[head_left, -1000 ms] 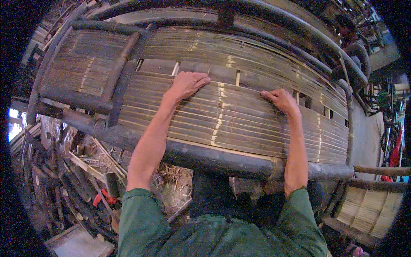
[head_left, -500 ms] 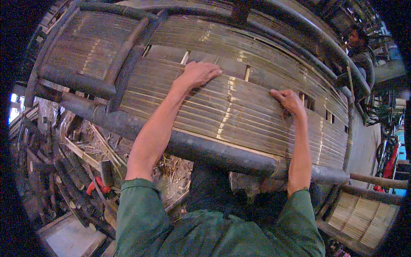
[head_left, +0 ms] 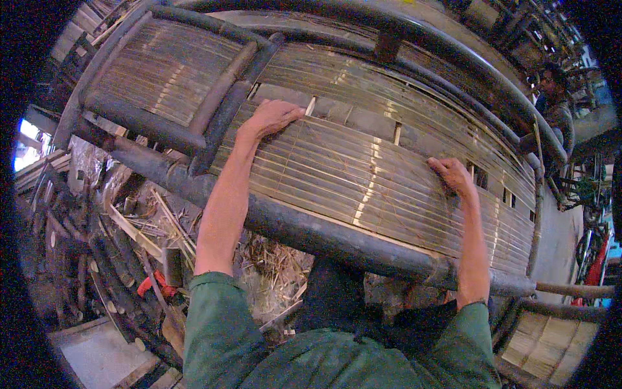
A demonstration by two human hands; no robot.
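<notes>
A bench-like frame of thick dark bamboo poles lies before me, its seat a panel of thin bamboo slats [head_left: 324,175]. My left hand [head_left: 272,120] rests at the far edge of the near slats, fingers curled over that edge beside a pale crosspiece [head_left: 311,106]. Farther right along the same edge, my right hand [head_left: 457,176] is closed on the slats with thumb and bent fingers. A long gap [head_left: 363,117] runs between these slats and the far strip of slats [head_left: 324,68], with short crosspieces showing in it.
A thick front pole [head_left: 324,233] borders the panel on my side. A smaller slatted section [head_left: 168,71] lies to the left. Cut bamboo pieces [head_left: 116,259] and a red-handled tool [head_left: 155,285] are at lower left. Another person [head_left: 556,110] is at the far right.
My left hand has slid left along the slat edge. My right hand keeps nearly the same spot on the panel. The whole view has shifted, so the bench appears farther right and lower.
</notes>
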